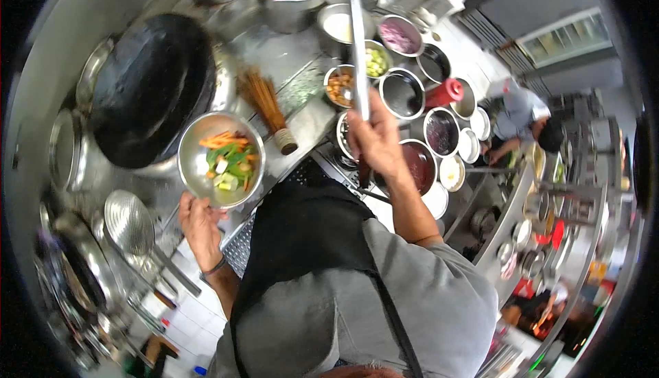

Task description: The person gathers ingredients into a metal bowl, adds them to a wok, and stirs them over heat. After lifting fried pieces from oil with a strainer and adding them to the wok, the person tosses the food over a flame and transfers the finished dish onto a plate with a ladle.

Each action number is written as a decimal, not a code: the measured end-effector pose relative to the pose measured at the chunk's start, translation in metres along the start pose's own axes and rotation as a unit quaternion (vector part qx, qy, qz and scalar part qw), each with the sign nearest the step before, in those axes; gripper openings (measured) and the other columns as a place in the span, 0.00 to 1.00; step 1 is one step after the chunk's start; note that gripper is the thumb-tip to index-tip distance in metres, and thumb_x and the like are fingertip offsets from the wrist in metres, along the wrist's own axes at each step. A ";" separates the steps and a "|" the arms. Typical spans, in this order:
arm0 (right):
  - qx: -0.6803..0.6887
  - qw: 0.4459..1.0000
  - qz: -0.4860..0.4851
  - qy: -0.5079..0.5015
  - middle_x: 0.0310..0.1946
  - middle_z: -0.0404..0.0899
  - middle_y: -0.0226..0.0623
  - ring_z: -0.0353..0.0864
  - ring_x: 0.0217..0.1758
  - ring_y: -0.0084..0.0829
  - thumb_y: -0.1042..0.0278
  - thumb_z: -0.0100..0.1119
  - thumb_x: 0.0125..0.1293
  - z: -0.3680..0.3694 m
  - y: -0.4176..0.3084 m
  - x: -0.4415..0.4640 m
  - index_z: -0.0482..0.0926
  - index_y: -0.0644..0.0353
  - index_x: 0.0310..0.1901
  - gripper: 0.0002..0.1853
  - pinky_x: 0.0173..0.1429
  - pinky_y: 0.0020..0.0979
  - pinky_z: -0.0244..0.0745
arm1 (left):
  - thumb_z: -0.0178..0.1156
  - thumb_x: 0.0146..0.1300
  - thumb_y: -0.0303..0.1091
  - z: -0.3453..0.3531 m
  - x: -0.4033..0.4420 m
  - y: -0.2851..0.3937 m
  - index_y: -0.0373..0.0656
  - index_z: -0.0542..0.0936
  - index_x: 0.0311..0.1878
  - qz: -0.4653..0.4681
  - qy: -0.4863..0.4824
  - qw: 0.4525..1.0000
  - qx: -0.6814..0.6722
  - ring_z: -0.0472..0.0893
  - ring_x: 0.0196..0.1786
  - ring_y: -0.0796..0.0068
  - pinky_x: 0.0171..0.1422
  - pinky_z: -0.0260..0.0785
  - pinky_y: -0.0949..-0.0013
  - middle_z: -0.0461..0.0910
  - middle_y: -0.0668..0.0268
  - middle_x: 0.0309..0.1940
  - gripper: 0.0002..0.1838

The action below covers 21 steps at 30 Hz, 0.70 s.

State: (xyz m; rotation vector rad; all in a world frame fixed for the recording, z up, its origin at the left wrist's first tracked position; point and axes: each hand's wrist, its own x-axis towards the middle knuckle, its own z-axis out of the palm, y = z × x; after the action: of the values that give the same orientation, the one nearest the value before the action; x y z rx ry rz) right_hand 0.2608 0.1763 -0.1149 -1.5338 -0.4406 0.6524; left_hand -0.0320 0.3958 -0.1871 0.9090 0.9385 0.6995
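Note:
My left hand (pixel 200 223) grips the lower rim of a steel bowl (pixel 189 165) with chopped vegetables (pixel 232 162) in it, orange, green and white. The bowl is beside a large black wok (pixel 154 90). My right hand (pixel 377 138) is closed round the handle of a long metal utensil (pixel 358 35), which reaches up past the containers; its far end is out of view. Close to that hand are a container of brown chunks (pixel 338 86) and one of green pieces (pixel 375 61).
A bamboo brush (pixel 264 103) lies between wok and containers. A perforated ladle (pixel 129 221) rests at the left. A red bottle (pixel 446 92) stands among several pots at the right. A co-worker (pixel 518 117) is farther right, behind the containers.

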 end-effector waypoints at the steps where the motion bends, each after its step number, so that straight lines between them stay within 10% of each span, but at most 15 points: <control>1: -0.026 0.998 -0.056 0.013 0.30 0.78 0.33 0.73 0.18 0.20 0.71 0.56 0.75 0.001 -0.003 0.009 0.66 0.65 0.71 0.25 0.19 0.26 0.71 | 0.58 0.66 0.25 0.000 -0.004 0.001 0.38 0.75 0.44 0.003 0.003 1.000 -0.008 0.82 0.21 0.71 0.22 0.80 0.71 0.82 0.59 0.31 0.06; 12: -0.275 0.958 -0.076 0.000 0.25 0.82 0.42 0.80 0.20 0.28 0.69 0.58 0.69 -0.017 -0.026 0.171 0.80 0.68 0.52 0.14 0.21 0.34 0.71 | 0.55 0.68 0.23 -0.042 -0.047 -0.007 0.38 0.73 0.41 0.067 0.092 0.991 -0.071 0.84 0.21 0.70 0.21 0.81 0.71 0.82 0.58 0.29 0.02; 14: -0.308 0.949 0.052 -0.039 0.20 0.75 0.32 0.71 0.14 0.24 0.73 0.58 0.69 -0.015 -0.044 0.211 0.76 0.69 0.58 0.17 0.17 0.28 0.66 | 0.55 0.69 0.23 -0.054 -0.054 -0.010 0.37 0.73 0.42 0.083 0.111 0.988 -0.072 0.84 0.21 0.70 0.22 0.81 0.72 0.83 0.57 0.30 0.01; 16: -0.236 0.962 0.121 -0.064 0.16 0.72 0.31 0.71 0.17 0.22 0.70 0.58 0.68 -0.050 -0.011 0.289 0.78 0.66 0.41 0.07 0.19 0.28 0.65 | 0.55 0.69 0.23 -0.062 -0.064 -0.010 0.37 0.73 0.42 0.100 0.141 0.982 -0.078 0.84 0.22 0.70 0.22 0.81 0.72 0.83 0.57 0.30 0.01; 17: -0.286 0.949 0.107 -0.076 0.17 0.73 0.31 0.72 0.17 0.23 0.70 0.59 0.67 -0.045 -0.031 0.276 0.76 0.64 0.35 0.07 0.20 0.27 0.64 | 0.55 0.69 0.23 -0.065 -0.071 -0.009 0.37 0.73 0.42 0.101 0.154 0.980 -0.077 0.85 0.23 0.70 0.22 0.81 0.72 0.83 0.56 0.30 0.02; 19: -0.425 0.904 -0.017 -0.048 0.21 0.80 0.38 0.79 0.21 0.25 0.70 0.58 0.61 -0.027 -0.033 0.245 0.81 0.70 0.55 0.21 0.25 0.32 0.72 | 0.55 0.69 0.23 -0.070 -0.084 -0.012 0.37 0.73 0.41 0.108 0.196 0.972 -0.076 0.86 0.24 0.70 0.22 0.81 0.72 0.83 0.56 0.30 0.01; 21: -0.552 0.780 -0.295 0.021 0.41 0.86 0.62 0.88 0.43 0.55 0.70 0.56 0.60 -0.018 -0.001 0.220 0.71 0.72 0.68 0.33 0.50 0.43 0.80 | 0.55 0.68 0.23 -0.082 -0.098 -0.018 0.38 0.73 0.39 0.121 0.228 0.961 -0.104 0.86 0.23 0.70 0.23 0.81 0.73 0.84 0.56 0.29 0.02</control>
State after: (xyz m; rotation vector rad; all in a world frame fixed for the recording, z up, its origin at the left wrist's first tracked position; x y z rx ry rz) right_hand 0.4396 0.3031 -0.1442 -2.3033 -1.3672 -0.2480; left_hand -0.1454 0.3342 -0.1912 0.6916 1.1409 1.2305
